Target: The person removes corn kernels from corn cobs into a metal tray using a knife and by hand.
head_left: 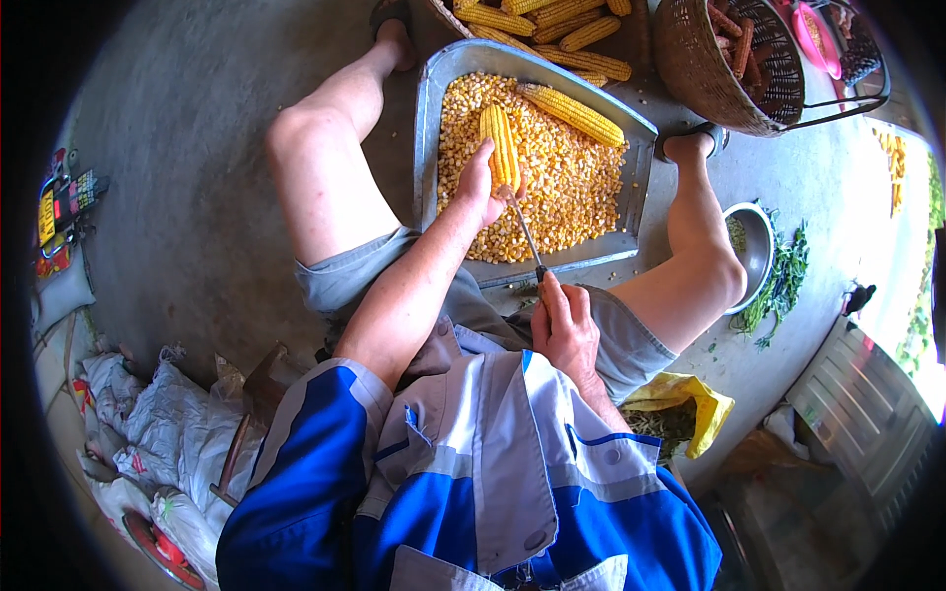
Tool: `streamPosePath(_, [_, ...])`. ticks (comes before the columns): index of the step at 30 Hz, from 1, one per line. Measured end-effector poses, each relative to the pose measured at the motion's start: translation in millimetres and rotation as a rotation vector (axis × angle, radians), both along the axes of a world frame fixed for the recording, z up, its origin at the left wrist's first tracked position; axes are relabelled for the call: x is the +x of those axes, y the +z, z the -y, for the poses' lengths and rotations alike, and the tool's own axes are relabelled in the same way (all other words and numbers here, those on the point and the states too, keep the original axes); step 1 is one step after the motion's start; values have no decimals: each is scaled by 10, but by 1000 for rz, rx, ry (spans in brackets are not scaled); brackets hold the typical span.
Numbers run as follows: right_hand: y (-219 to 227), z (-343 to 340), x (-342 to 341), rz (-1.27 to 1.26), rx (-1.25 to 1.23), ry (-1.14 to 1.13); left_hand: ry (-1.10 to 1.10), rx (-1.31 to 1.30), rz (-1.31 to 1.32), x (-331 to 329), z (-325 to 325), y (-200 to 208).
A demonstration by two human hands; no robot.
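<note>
Between my legs lies a grey metal pan (430, 148) filled with loose corn kernels (572, 187). My left hand (480, 187) is wrapped round an ear of corn (501, 143) above the kernels, where grooves run between its yellow rows. In my right hand (567, 330) is a screwdriver (528, 236) with a dark handle and a thin metal shaft. Its tip meets the lower end of the ear, beside my left fingers; the exact contact is hard to see. Another whole ear of corn (574, 113) rests on the kernels at the far right of the pan.
Beyond the pan, a container holds several corn ears (567, 30). A wicker basket (680, 69) with bare cobs stands far right. Near my right knee are a metal bowl (757, 251) and green leaves (783, 281). A yellow bag (705, 409) and white sacks (172, 424) lie nearer.
</note>
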State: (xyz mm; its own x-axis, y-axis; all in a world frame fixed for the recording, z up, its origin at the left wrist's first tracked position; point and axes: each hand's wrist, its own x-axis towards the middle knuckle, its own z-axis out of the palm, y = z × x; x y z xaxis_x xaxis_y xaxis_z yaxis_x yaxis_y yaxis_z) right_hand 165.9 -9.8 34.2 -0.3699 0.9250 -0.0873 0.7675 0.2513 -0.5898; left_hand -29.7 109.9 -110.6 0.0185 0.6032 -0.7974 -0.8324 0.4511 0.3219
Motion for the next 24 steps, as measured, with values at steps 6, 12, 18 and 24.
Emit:
streamPosePath(6, [-28,14,-22,1,-18,-10,-7,-3,-82,30,0,23])
streamPosePath(12, [-191,20,-174,-4,-130,-87,-65,-21,-218,82,54,27])
streamPosePath(18, [-122,-106,-225,-158,-163,-122,-101,31,-217,31,108,-84])
streamPosePath(24, [-17,-265,-417,126,-216,-34,-131,18,-313,103,115,-269])
